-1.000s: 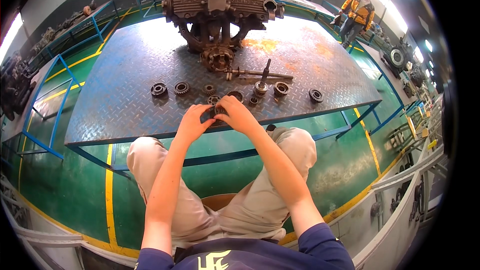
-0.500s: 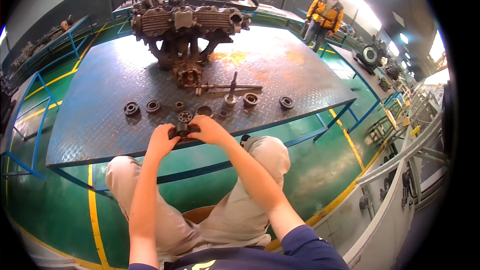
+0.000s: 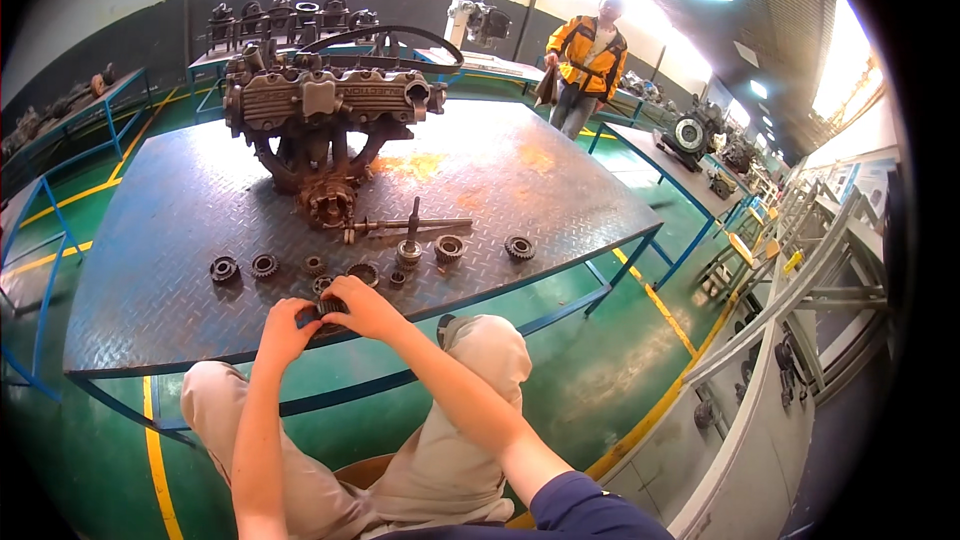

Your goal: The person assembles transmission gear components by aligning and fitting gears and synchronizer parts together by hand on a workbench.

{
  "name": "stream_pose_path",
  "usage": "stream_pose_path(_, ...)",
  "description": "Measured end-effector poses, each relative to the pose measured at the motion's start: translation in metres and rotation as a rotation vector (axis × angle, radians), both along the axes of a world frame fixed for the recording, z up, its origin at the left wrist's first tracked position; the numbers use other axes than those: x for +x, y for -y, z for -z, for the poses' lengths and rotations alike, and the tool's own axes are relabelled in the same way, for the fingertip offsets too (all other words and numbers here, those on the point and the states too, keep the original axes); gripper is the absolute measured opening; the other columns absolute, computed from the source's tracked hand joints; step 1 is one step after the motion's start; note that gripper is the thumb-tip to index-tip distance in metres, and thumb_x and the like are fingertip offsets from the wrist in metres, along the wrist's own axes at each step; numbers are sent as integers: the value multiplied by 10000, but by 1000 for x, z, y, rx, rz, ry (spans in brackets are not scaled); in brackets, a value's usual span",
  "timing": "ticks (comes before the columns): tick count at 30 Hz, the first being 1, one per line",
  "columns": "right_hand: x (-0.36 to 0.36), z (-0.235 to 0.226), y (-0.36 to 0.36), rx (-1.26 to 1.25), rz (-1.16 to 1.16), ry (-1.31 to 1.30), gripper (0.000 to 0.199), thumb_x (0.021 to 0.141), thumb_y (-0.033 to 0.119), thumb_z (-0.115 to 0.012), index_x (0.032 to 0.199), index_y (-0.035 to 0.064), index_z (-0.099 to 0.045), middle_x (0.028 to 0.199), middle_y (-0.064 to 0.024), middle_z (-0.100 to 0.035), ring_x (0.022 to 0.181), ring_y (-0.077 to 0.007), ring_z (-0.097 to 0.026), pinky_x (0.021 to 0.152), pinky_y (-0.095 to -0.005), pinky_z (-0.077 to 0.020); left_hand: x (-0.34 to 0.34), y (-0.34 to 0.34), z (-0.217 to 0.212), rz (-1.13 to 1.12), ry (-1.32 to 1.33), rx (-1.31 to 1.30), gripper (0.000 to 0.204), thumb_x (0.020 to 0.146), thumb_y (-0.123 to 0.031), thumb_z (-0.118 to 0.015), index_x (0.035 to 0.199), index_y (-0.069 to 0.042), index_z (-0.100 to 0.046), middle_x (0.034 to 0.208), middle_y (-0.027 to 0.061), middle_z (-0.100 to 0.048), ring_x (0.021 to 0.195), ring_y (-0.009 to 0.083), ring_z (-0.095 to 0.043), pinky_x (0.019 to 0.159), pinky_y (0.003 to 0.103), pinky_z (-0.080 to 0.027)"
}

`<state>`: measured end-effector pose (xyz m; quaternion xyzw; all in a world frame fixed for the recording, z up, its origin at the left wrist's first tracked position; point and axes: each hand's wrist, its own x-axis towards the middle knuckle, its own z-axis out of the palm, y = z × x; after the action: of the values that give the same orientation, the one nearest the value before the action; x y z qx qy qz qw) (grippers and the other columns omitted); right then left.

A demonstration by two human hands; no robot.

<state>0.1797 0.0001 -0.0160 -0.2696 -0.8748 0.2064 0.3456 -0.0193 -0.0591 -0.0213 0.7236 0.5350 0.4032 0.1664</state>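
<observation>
Near the front edge of the metal table (image 3: 190,325), my left hand (image 3: 288,328) and my right hand (image 3: 358,305) both grip a dark toothed gear (image 3: 331,308) from its two sides. Just beyond it lie a small ring-shaped part (image 3: 322,284) and a wider gear ring (image 3: 363,272). A row of metal parts spreads to either side: two gears (image 3: 224,269) (image 3: 265,266) on the left, a small gear (image 3: 313,265), an upright shaft with a gear at its base (image 3: 409,252), a thick ring gear (image 3: 449,248) and a gear (image 3: 519,247) on the right.
A large engine block (image 3: 325,105) stands on the table's far half, with a long shaft (image 3: 415,224) lying in front of it. A person in an orange jacket (image 3: 588,60) stands beyond the far right corner. More engines (image 3: 690,132) rest on a bench to the right.
My view has tilted up and turned right, so the table sits lower and further left. Both hands still hold the gear, which now shows its toothed side. The person's pose has shifted.
</observation>
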Motion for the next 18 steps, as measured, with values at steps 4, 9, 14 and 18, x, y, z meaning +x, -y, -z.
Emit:
stream_pose_path(4, 3, 8, -4, -62, 46, 98, 410, 764, 199, -795, 1094, 6, -645, 1080, -165, -622, 1111, -366, -552, 968, -435, -445, -11, -4, 9, -62, -25, -84, 319, 732, -99, -799, 1019, -4, -696, 970, 172, -670, 940, 356, -610, 839, 414, -495)
stream_pose_path(9, 5, 17, -10, -125, 93, 185, 420, 747, 210, -799, 1076, -8, -657, 1075, -168, -632, 1095, -367, -577, 956, -433, -460, -13, -9, 14, -81, -35, -145, 334, 712, -114, -814, 1001, 4, -694, 968, 181, -663, 941, 360, -608, 842, 421, -494)
stream_pose_path(14, -1, 15, -5, -90, 108, 77, 387, 760, 207, -789, 1051, -10, -656, 1048, -164, -635, 1053, -361, -594, 913, -434, -479, -13, -3, 9, -89, -70, -63, 401, 696, -117, -817, 1058, -13, -678, 1007, 163, -664, 953, 344, -607, 857, 412, -493)
stream_pose_path(18, -9, 1, 0, 33, 57, -9, 311, 789, 175, -755, 1027, 5, -648, 1039, -173, -625, 1041, -373, -576, 911, -441, -472, -12, 3, -3, -55, 41, 81, 453, 719, -126, -811, 1140, -39, -667, 1046, 142, -670, 959, 317, -613, 879, 402, -494)
